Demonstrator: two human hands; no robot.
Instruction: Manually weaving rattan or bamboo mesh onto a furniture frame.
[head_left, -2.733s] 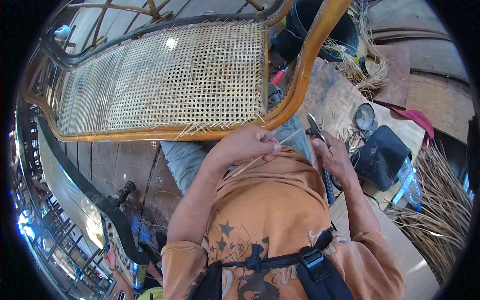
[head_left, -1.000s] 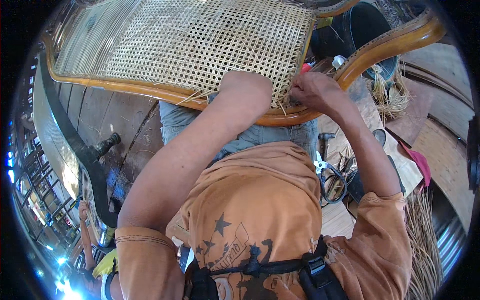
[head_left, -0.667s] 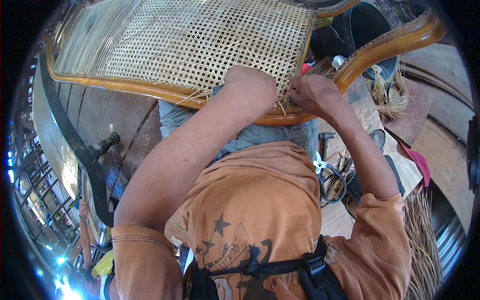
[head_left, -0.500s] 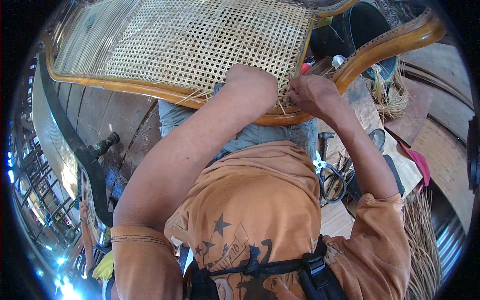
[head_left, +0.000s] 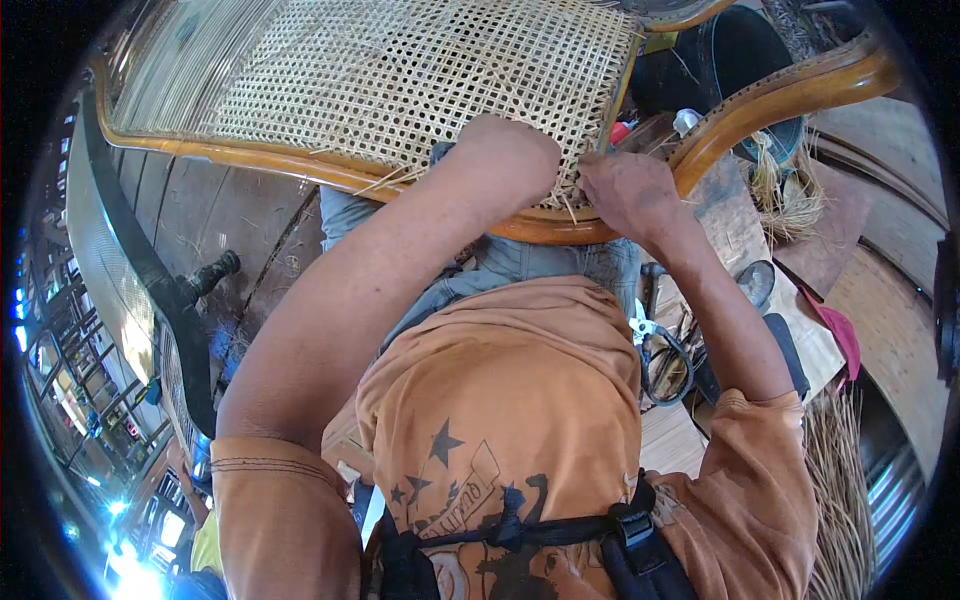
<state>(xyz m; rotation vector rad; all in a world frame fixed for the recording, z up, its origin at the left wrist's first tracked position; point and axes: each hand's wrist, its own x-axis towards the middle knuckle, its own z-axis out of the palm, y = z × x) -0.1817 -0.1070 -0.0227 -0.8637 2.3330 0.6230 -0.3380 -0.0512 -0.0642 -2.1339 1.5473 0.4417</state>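
A wooden chair frame (head_left: 240, 172) with a woven cane panel (head_left: 400, 85) lies across my lap, its near edge toward me. At the panel's near right corner my left hand (head_left: 512, 155) bends over the weave; its fingers are hidden behind the hand. Just right of it, my right hand (head_left: 632, 195) has its fingers curled and pressed together against the corner of the weave. Whatever is between those fingertips is too small to make out. Loose cane ends (head_left: 390, 180) stick out over the wooden rail left of my hands.
A curved wooden arm (head_left: 790, 90) of the frame rises at the right, beside a dark bucket (head_left: 750, 60). Cane strands (head_left: 840, 480) lie at lower right. Pliers (head_left: 643, 325) and a hammer (head_left: 652, 285) lie beside my leg. A dark-framed cane piece (head_left: 130, 250) stands left; another person's hand (head_left: 178, 460) shows behind.
Both hands stay at the same corner, with only slight shifts of the fingers and wrists. The view has tilted a little. The other person's arm at lower left has lowered.
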